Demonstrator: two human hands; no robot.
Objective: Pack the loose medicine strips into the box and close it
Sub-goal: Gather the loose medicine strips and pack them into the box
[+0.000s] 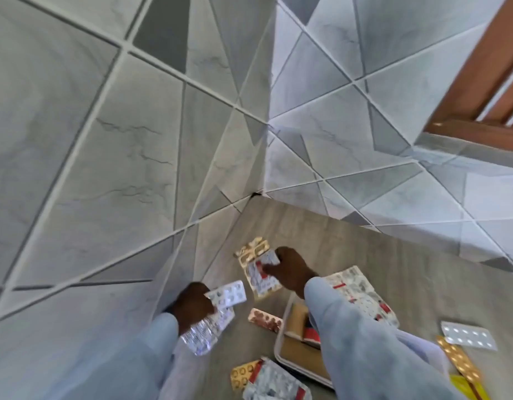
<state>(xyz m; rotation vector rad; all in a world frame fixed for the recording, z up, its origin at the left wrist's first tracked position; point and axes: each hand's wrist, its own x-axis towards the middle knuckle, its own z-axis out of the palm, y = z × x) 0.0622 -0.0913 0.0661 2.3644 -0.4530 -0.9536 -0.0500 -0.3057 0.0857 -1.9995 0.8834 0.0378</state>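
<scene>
Loose medicine strips lie scattered on a grey wood-look surface (365,255). My left hand (193,303) grips a bundle of silver blister strips (212,319) at the left. My right hand (292,268) pinches a white and red strip (262,277) lying over gold strips (252,249). The open box (295,350), with a pale rim and brown inside, sits under my right sleeve and is partly hidden by it. A copper strip (265,319) rests just left of the box.
More strips lie around: a white and red pile (362,295) right of my arm, a white strip (468,334) and a gold one (458,362) at far right, others (267,379) at the bottom. Tiled walls meet in a corner behind; a wooden frame (480,67) is top right.
</scene>
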